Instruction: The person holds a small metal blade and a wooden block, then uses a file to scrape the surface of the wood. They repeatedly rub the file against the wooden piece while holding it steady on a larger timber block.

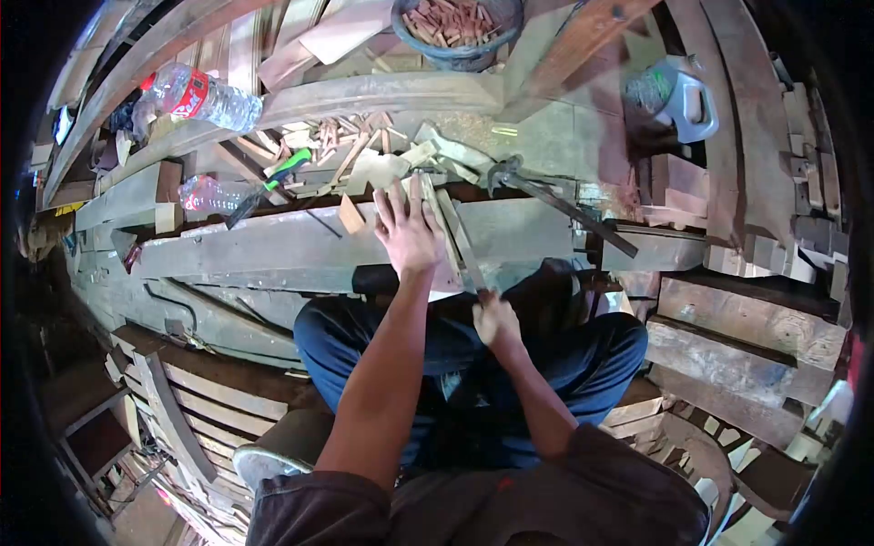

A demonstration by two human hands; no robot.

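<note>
My left hand (410, 235) lies palm down with fingers spread on a pale wood strip (445, 272) that sits across the wooden beam (314, 238). My right hand (497, 324) is closed around the handle of a long flat tool (462, 244), a saw or file by its shape. Its blade lies along the right side of the strip and points away from me. Close to my left fingers is a small wedge of wood (351, 215).
A hammer (555, 202) lies right of the blade. Left are a green-handled tool (273, 185) and two plastic bottles (208, 97). Wood offcuts (341, 141) lie beyond the beam. A bucket of wood pieces (458, 56) and a white jug (689, 107) stand farther back.
</note>
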